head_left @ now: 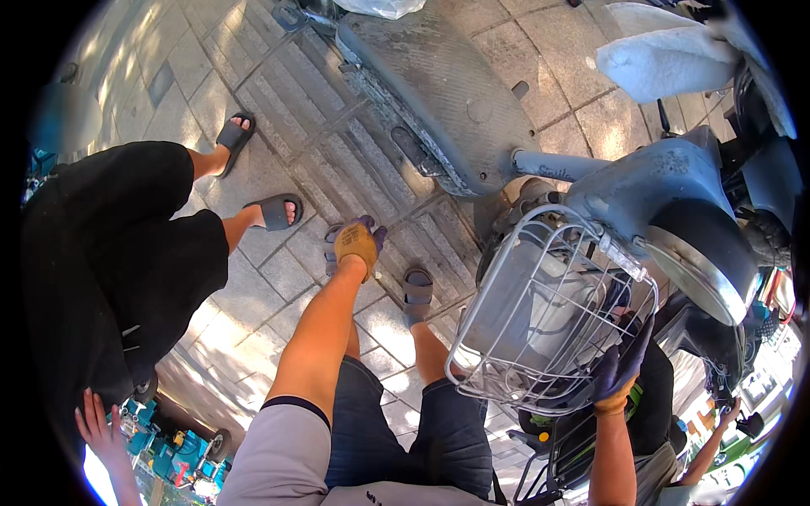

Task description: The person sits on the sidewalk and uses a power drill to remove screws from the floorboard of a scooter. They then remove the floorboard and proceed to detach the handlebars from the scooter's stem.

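Sunlit beige stone paving (540, 63), silver wire basket (523, 384) on weathered grey scooter (641, 181) at right, purple-and-yellow-gloved right hand (620, 375) at basket's near right side, likewise-gloved left hand (358, 242) over paving, left of basket, both grips: cannot tell.

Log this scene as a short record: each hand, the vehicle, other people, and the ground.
Left hand: gloved in tan and purple, over the paving; palm hidden
Right hand: gloved in purple and orange, at the wire basket; exact grip unclear
Vehicle: blue-grey scooter, basket at its front
Other people: person in black at left; an arm at lower right
Ground: paving, sunlit in patches
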Action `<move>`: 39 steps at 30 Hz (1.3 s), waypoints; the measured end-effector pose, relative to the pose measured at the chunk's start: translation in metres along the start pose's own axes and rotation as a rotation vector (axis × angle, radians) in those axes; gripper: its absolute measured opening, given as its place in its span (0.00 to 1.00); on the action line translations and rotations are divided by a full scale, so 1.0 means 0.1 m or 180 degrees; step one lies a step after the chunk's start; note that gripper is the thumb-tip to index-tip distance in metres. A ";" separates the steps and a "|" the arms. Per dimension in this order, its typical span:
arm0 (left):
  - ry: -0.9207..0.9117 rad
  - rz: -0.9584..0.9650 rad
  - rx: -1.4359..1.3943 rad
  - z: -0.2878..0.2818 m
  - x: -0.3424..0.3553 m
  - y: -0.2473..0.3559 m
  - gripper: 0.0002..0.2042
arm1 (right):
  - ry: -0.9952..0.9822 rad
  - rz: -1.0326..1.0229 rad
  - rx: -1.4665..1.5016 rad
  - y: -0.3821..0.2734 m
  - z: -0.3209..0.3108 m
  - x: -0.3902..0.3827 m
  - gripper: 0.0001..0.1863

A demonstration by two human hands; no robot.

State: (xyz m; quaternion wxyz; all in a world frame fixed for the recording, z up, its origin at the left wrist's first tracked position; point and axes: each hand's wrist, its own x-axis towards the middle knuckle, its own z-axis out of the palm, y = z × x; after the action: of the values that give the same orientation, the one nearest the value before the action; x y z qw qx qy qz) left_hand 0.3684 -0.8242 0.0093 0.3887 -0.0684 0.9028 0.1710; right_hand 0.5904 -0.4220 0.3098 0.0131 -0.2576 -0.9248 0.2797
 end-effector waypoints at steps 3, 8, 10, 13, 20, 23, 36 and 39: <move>0.0293 0.0248 0.0066 0.30 0.67 0.03 0.23 | -0.0203 0.0355 -0.0302 -0.05 -0.04 0.01 0.44; 0.0528 0.0646 0.0356 0.68 1.61 0.04 0.24 | -0.0061 0.0577 -0.0155 0.03 0.00 -0.05 0.39; 0.0764 0.0819 0.0466 0.87 1.99 -0.04 0.23 | -0.0053 0.0934 0.0179 0.07 0.06 -0.09 0.39; 0.0259 0.0906 0.1127 1.10 2.52 0.00 0.29 | -0.0058 0.0949 -0.0008 -0.05 0.19 -0.07 0.39; 0.0700 0.1949 0.1707 1.61 3.31 -0.50 0.09 | -0.0150 0.0985 -0.0026 -0.04 0.17 0.11 0.40; 0.0827 0.1909 0.1289 1.63 3.17 -0.46 0.09 | -0.0142 0.0969 0.0016 -0.07 0.14 0.09 0.40; 0.0788 0.3323 -0.0324 -0.23 0.41 1.51 0.09 | -0.0067 0.0527 -0.0130 -0.09 0.05 0.02 0.46; 0.1075 0.3370 0.0422 -0.19 0.51 1.83 0.09 | -0.0030 0.0493 -0.0014 -0.15 0.06 0.09 0.46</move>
State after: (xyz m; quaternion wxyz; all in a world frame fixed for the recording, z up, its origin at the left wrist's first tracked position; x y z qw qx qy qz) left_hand 0.2733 -0.6604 0.0317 0.1033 0.3923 0.8725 0.2724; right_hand 0.5747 -0.4316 0.3110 -0.0135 -0.3271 -0.9027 0.2791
